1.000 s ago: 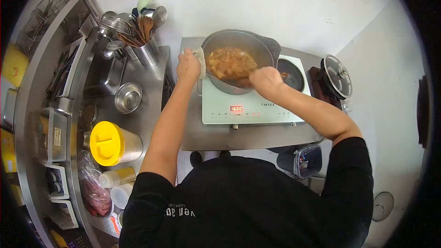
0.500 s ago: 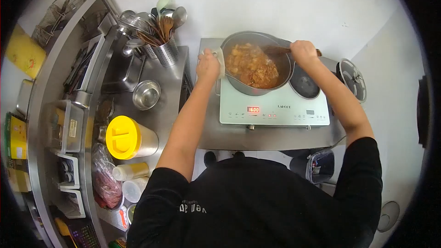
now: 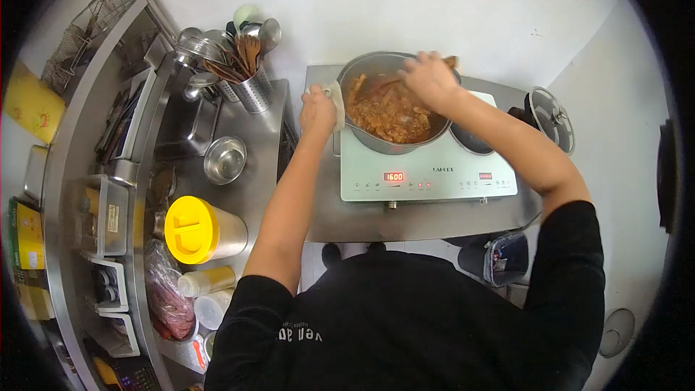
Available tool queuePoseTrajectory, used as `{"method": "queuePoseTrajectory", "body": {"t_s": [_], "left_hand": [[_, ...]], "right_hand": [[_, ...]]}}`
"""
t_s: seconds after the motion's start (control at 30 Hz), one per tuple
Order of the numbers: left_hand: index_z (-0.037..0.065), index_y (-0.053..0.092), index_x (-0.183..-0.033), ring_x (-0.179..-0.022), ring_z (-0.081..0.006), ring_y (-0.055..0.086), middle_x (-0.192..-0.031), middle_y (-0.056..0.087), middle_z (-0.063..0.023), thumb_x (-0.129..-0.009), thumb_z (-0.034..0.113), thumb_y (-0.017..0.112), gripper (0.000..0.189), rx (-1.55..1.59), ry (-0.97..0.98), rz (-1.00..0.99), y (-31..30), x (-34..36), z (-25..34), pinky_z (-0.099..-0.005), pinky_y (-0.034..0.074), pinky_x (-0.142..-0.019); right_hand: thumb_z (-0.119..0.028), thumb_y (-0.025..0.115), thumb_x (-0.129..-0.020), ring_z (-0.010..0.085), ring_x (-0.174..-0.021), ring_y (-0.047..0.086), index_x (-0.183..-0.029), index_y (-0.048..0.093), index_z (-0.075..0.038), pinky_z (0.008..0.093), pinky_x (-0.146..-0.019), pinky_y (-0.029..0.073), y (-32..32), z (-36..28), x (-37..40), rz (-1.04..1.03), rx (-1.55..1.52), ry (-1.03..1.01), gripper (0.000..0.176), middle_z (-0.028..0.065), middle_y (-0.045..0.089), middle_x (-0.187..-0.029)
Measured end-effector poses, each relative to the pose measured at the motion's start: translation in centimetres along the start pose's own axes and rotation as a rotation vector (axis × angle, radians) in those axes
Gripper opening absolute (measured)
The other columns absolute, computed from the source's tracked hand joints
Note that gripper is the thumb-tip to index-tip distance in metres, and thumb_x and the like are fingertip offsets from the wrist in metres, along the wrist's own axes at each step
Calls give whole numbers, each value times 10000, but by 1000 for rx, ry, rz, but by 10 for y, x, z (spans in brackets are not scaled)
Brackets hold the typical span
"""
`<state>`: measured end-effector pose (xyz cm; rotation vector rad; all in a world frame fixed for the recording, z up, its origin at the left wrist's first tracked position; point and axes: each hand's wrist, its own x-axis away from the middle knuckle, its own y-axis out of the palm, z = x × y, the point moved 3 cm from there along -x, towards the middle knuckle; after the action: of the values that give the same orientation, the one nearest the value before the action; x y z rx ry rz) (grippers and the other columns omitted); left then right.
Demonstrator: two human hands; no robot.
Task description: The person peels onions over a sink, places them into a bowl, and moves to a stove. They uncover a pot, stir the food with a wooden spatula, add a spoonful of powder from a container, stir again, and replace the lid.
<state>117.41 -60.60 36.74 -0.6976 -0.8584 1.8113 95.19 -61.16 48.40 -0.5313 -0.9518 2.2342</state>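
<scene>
A grey pot (image 3: 397, 148) stands on the left burner of a pale green induction cooktop (image 3: 434, 187), whose red display reads 1600. Inside it is a reddish-brown stew with chunks (image 3: 387, 119). My left hand (image 3: 317, 110) is closed at the pot's left side around a light folded cloth (image 3: 337, 107), which covers the handle there. Over the pot's right rim, my right hand (image 3: 432, 85) grips a wooden spatula (image 3: 452, 62). Its handle end sticks out past my hand, and its lower end is hidden by the hand and stew.
Right of the pot is a dark burner (image 3: 470, 139), with a glass lid (image 3: 552, 122) against the wall. On the left counter are a metal bowl (image 3: 225, 160), a utensil holder (image 3: 255, 94), a yellow-lidded container (image 3: 194, 230) and bagged meat (image 3: 170, 289). A bin (image 3: 504, 259) stands below.
My right hand has moved left with the spatula, from beyond the pot's right rim to over the pot. The stew is spread more evenly. My left hand stays at the cloth.
</scene>
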Motion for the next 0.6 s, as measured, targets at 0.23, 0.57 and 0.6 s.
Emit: {"method": "queuePoseTrajectory", "body": {"t_s": [0.23,0.57,0.6], "left_hand": [[52,436,-1188,-1033,-435,571,-1192,518,-242,-932,311,431,363,98,-96,11,-2,-1,-8,-503,452,-880],[60,426,-1177,-965,-399,612,-1117,513,-234,-888,224,523,346,134,-45,32,3,1,-8,-466,490,-833],[61,425,-1180,-970,-401,610,-1125,512,-238,-885,229,527,354,141,-33,18,3,0,-9,-468,489,-837]], "right_hand": [[-181,565,-854,265,-997,614,-933,688,-120,394,-795,503,104,28,-51,-232,-93,30,158,98,660,-1010],[-179,533,-898,190,-455,578,-734,614,28,349,-398,470,60,53,58,-938,-718,355,276,135,624,-676],[-179,533,-898,190,-455,578,-734,614,28,349,-398,470,60,51,62,-940,-716,368,276,135,624,-676]]}}
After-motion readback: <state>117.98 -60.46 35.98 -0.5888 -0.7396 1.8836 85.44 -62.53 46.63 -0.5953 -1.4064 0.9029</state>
